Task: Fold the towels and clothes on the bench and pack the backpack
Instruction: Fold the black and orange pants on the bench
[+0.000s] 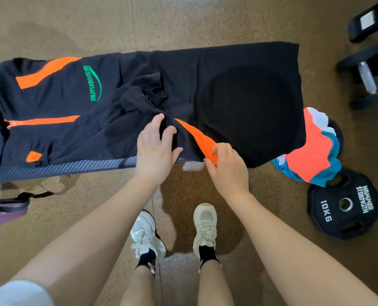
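Note:
A dark navy garment with orange stripes and a green logo lies spread along the bench, covering most of its top. My left hand rests on the bunched fabric near the front edge with fingers spread and slightly bent. My right hand pinches an orange-striped part of the garment at the bench's front edge. A folded orange, teal and white cloth lies on the floor at the right end of the bench. A purple and dark bag with a strap shows at the left edge.
A black 10 kg weight plate lies on the floor to the right, partly under the folded cloth. Dumbbells stand at the far right. My feet in white sneakers stand on the brown floor in front of the bench.

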Tool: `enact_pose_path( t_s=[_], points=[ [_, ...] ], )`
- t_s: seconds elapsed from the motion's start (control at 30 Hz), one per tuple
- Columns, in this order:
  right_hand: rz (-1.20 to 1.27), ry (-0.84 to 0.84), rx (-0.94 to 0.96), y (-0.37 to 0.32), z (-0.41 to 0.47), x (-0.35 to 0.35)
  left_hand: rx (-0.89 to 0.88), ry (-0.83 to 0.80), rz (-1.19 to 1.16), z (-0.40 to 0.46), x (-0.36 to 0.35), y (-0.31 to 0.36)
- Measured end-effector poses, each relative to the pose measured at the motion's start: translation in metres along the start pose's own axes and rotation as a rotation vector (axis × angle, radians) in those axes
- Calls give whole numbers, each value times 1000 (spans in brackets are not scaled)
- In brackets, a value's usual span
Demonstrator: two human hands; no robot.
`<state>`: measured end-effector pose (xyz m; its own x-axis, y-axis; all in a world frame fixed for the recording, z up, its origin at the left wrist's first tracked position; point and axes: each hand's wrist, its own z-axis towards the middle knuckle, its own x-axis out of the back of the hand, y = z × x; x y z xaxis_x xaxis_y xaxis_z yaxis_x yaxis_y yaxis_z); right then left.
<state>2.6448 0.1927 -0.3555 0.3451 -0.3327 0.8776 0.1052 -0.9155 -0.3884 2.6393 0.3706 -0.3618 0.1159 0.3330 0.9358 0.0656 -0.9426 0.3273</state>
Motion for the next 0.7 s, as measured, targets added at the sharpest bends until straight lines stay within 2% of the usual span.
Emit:
enact_pose_path(
  t_s=[0.07,0.13,0.23,0.37,0.53,0.63,0.7],
  points=[
    [-126,-8,29,5,-8,-9,-39,-24,-7,-3,-3,3],
    [-222,59,12,4,-9,-16,-49,-67,15,-4,-8,3],
    [-210,186,-45,4,-3,-21,-69,-69,74,-2,-9,-2],
    [-114,211,-16,8,-7,-16,-118,-48,177,3,-4,-14],
    [146,88,-92,6,-16,22,-262,-184,236,-24,13,-16],
    [391,-119,-215,5,-7,44,-158,-282,287,-30,26,-23],
    [443,-168,-262,6,5,54,-71,-297,234,-24,33,-23]
  ],
)
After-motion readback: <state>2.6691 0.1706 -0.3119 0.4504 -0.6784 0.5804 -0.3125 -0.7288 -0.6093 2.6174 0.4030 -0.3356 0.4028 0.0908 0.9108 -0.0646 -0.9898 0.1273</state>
